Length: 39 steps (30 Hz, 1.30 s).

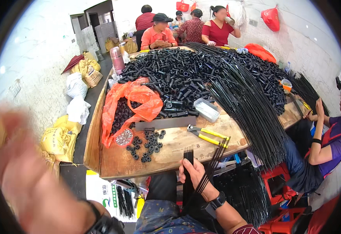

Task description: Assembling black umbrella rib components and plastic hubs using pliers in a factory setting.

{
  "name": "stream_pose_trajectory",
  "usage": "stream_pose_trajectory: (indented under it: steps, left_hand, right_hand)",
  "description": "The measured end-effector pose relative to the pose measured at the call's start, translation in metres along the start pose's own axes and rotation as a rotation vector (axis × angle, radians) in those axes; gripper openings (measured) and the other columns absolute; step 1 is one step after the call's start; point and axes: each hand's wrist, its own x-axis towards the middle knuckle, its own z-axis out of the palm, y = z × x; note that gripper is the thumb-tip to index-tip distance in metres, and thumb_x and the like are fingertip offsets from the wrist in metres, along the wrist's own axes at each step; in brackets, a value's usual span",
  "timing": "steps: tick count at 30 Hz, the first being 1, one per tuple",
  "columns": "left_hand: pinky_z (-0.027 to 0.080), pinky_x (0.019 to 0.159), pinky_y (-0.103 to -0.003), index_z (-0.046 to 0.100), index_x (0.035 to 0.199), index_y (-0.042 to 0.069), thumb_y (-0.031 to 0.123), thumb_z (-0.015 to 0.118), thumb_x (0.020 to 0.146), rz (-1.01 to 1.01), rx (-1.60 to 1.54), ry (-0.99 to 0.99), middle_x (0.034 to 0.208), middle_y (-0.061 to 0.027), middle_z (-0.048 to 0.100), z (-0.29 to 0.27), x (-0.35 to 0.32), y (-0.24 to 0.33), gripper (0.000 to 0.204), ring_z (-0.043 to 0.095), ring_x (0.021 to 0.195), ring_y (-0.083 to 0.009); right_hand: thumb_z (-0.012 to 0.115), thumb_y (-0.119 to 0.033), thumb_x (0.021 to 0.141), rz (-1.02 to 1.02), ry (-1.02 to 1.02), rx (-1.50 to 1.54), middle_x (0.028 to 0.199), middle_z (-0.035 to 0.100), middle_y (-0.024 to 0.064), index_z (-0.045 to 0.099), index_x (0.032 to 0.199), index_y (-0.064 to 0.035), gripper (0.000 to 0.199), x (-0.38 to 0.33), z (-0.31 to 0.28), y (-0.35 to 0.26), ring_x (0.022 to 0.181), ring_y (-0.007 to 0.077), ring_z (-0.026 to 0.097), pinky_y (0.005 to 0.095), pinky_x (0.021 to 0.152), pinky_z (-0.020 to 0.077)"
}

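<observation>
My right hand grips a bundle of thin black rods upright at the table's near edge, their tips standing above my thumb. More thin rods slant up past my right wrist. My left hand is raised close at the left side, away from the table; motion smears its fingers. On the table ahead lie yellow-handled pliers. Left of them are small black ring-shaped parts and a red dish of small metal pieces. An orange plastic bag holds more small black parts.
A big heap of black tubular parts covers the far table. Long black rods hang over its right edge. A clear plastic box and a pink flask stand there. Several people sit around; yellow sacks line the left wall.
</observation>
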Motion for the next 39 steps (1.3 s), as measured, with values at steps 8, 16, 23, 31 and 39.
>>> stream_pose_trajectory:
  steps: [8, 16, 23, 31, 39]
  left_hand:
    - [0.048, 0.075, -0.024, 0.066, 0.1, 0.0, 0.015, 0.061, 0.091, -0.714, 0.763, 0.366, 0.088, -0.0037, 0.065, -0.016, -0.001, -0.227, 0.018, 0.059, 0.081, -0.0084]
    - [0.052, 0.069, -0.038, 0.068, 0.094, -0.003, 0.009, 0.06, 0.083, -0.775, 1.417, -0.015, 0.082, -0.0176, 0.069, -0.077, -0.043, -0.329, 0.019, 0.067, 0.074, -0.0281]
    - [0.051, 0.077, -0.043, 0.071, 0.088, -0.001, 0.007, 0.061, 0.077, -0.757, 1.668, -0.293, 0.085, -0.0212, 0.067, -0.097, -0.043, -0.367, 0.017, 0.064, 0.082, -0.0373]
    - [0.049, 0.079, -0.044, 0.071, 0.08, 0.001, 0.012, 0.066, 0.075, -0.746, 1.678, -0.312, 0.089, -0.019, 0.064, -0.102, -0.049, -0.381, 0.013, 0.059, 0.088, -0.0361]
    - [0.047, 0.08, -0.042, 0.071, 0.084, 0.001, 0.012, 0.068, 0.076, -0.787, 1.78, -0.492, 0.091, -0.0147, 0.06, -0.105, -0.048, -0.386, 0.014, 0.054, 0.092, -0.0335]
  right_hand:
    - [0.047, -0.024, 0.1, 0.014, 0.01, 0.062, 0.071, 0.051, 0.0022, 0.051, 0.099, -0.0031, 0.022, 0.003, -0.018, -0.007, 0.055, 0.0105, 0.048, 0.0259, 0.049, 0.0421]
    - [0.047, -0.022, 0.1, 0.029, -0.04, 0.069, 0.072, 0.053, 0.0041, 0.05, 0.1, -0.001, 0.021, 0.002, -0.023, -0.008, 0.056, 0.0115, 0.05, 0.0272, 0.05, 0.044]
    - [0.046, -0.02, 0.1, 0.043, -0.044, 0.068, 0.072, 0.053, 0.0053, 0.051, 0.1, 0.0001, 0.02, 0.004, -0.03, 0.002, 0.055, 0.0122, 0.05, 0.0271, 0.049, 0.0447]
    - [0.045, -0.019, 0.1, 0.089, -0.057, 0.11, 0.071, 0.053, 0.0057, 0.05, 0.101, 0.0022, 0.022, 0.005, -0.028, -0.002, 0.054, 0.012, 0.05, 0.0269, 0.049, 0.0447]
    - [0.044, -0.02, 0.101, 0.063, -0.085, 0.062, 0.071, 0.053, 0.006, 0.05, 0.102, 0.0014, 0.022, 0.004, -0.027, -0.006, 0.054, 0.0114, 0.051, 0.0257, 0.05, 0.0441]
